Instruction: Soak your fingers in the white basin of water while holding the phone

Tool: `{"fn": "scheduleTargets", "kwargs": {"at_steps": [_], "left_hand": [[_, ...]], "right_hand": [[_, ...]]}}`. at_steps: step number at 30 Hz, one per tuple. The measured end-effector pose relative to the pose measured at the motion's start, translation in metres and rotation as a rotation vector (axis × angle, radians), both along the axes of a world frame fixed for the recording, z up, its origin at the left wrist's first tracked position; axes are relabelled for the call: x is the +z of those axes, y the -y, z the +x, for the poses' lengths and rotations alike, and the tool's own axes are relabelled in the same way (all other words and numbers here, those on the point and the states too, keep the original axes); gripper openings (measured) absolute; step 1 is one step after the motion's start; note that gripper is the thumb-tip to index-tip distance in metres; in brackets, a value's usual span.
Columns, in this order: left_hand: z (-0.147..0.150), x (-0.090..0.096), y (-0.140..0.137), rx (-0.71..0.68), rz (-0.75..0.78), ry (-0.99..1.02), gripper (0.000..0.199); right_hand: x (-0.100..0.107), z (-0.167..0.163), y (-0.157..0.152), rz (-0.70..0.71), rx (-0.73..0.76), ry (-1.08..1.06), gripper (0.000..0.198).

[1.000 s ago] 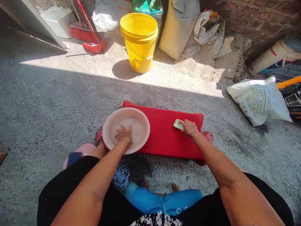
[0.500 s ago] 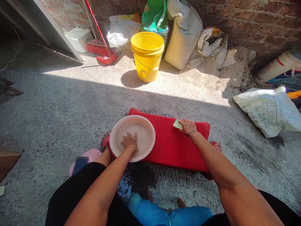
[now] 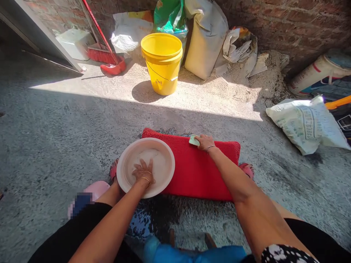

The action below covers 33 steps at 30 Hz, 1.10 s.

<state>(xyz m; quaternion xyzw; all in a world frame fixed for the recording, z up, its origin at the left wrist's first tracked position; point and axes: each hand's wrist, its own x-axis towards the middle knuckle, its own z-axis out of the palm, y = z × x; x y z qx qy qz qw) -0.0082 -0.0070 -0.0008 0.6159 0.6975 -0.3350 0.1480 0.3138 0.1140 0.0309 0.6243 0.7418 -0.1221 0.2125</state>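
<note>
My left hand (image 3: 143, 172) is inside a pale pink basin (image 3: 168, 151), fingers spread over the bottom in what looks like shallow cloudy water. The basin rests on the left end of a red plush mat (image 3: 192, 175), which lies between my feet. My right hand (image 3: 205, 141) is closed around a pale green scrub brush (image 3: 194, 140), pressed against the mat near its far edge. The brush's underside is hidden.
A yellow bucket (image 3: 162, 65) stands ahead. Behind it are a full sack (image 3: 205, 40), a green bag (image 3: 168, 16) and a red broom (image 3: 102, 54). A white sack (image 3: 307, 122) lies to the right. Wet concrete (image 3: 161, 212) shows below the mat.
My right hand has slid the brush leftward along the mat's far edge. My left hand remains spread in the basin. The whole view has shifted slightly.
</note>
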Motion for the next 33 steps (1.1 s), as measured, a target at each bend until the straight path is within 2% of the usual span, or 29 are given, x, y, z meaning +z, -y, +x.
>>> {"fn": "scheduleTargets", "kwargs": {"at_steps": [5, 7, 9, 11, 13, 20, 22, 24, 26, 28, 30, 33], "left_hand": [[0.001, 0.004, 0.0, 0.009, 0.001, 0.003, 0.119], [0.002, 0.006, 0.0, 0.004, -0.002, -0.004, 0.119], [0.003, 0.006, 0.001, 0.001, -0.008, -0.009, 0.12], [0.002, 0.004, 0.001, 0.0, -0.008, -0.005, 0.12], [0.002, 0.001, 0.001, -0.002, -0.003, 0.005, 0.122], [0.0, -0.004, 0.003, 0.008, -0.01, 0.001, 0.122], [0.0, -0.006, 0.003, 0.006, -0.008, 0.006, 0.123], [-0.002, -0.009, 0.003, 0.002, 0.005, 0.005, 0.124], [-0.003, -0.012, 0.003, -0.002, 0.01, 0.001, 0.123], [-0.004, -0.013, 0.003, -0.007, 0.013, -0.004, 0.123], [-0.003, -0.013, 0.003, -0.009, 0.016, -0.003, 0.123], [-0.002, -0.01, 0.002, -0.002, 0.021, 0.013, 0.122]], "right_hand": [[0.013, 0.14, 0.056, -0.031, -0.314, 0.162, 0.048], [0.022, 0.173, 0.077, -0.04, -0.437, 0.235, 0.04], [0.029, 0.183, 0.086, -0.028, -0.499, 0.288, 0.035], [0.031, 0.169, 0.082, -0.002, -0.476, 0.287, 0.035], [0.028, 0.134, 0.065, 0.023, -0.384, 0.234, 0.038], [0.013, -0.061, -0.015, 0.035, 0.003, -0.103, 0.048], [0.012, -0.104, -0.03, 0.01, 0.032, -0.157, 0.047], [0.01, -0.128, -0.04, -0.011, 0.039, -0.183, 0.048], [0.006, -0.131, -0.046, -0.038, 0.043, -0.186, 0.048], [0.002, -0.111, -0.048, -0.061, 0.03, -0.167, 0.05], [-0.003, -0.072, -0.044, -0.071, -0.014, -0.131, 0.051], [-0.006, 0.012, -0.022, -0.066, -0.16, -0.043, 0.052]]}}
